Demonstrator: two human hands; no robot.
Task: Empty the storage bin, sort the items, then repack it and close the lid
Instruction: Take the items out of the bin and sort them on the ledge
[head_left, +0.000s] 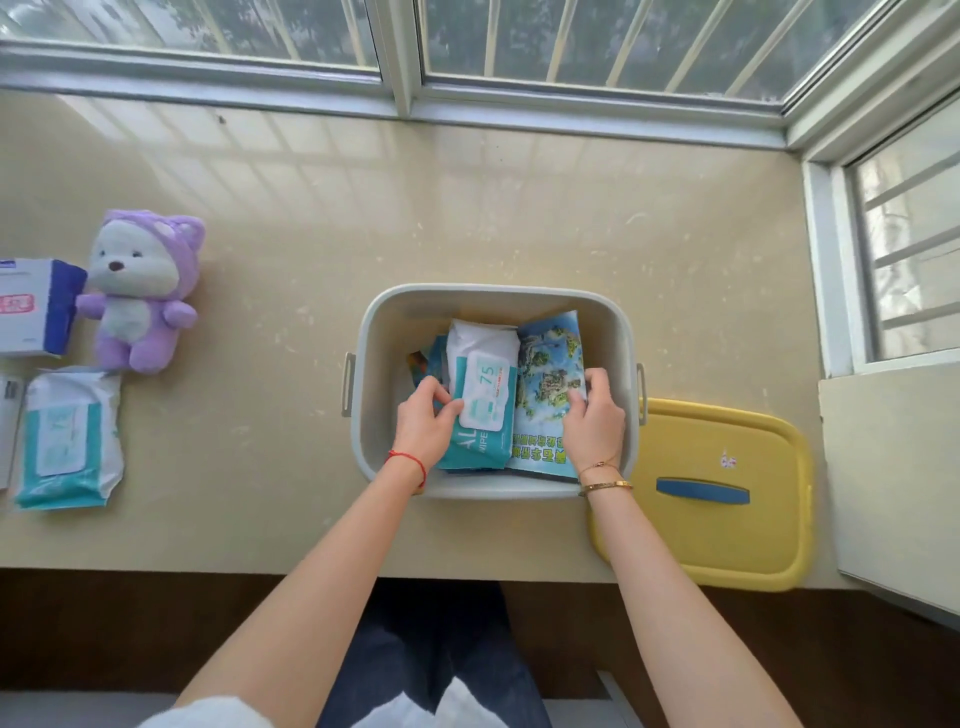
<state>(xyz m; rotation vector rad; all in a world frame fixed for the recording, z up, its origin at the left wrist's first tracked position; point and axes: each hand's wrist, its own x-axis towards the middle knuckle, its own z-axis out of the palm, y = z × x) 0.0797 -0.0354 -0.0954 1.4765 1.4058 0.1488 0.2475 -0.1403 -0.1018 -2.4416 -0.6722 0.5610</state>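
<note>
The grey storage bin (618, 332) stands open in the middle of the beige sill. Inside lie a white and teal wet wipes pack (485, 364) and, to its right, a blue illustrated booklet (550, 374). My left hand (423, 423) grips the left edge of the wipes pack, thumb on its flap. My right hand (592, 421) holds the right edge of the booklet with its fingers curled over it. More items under the pack are mostly hidden. The yellow lid (711, 540) with a blue handle lies flat to the right of the bin.
At the left edge sit a purple plush toy (140, 291), a white and blue box (36, 306) and a second wipes pack (67, 441). Window frames run along the back and right. The sill's front edge is just below the bin.
</note>
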